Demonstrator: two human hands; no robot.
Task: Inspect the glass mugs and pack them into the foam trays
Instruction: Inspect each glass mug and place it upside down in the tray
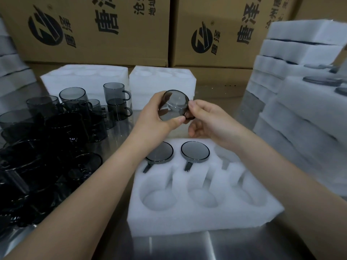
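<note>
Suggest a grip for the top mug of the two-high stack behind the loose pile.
Probably the handle, approached from the right. The top mug stands upright with its handle jutting right, clear of the pile, while other mugs crowd its left.

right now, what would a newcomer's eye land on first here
The smoky glass mug held up at centre, gripped by the left hand and the right hand. Below it, the white foam tray holds two packed mugs in its far row, four pockets empty. A crowd of dark mugs stands at left.
</note>
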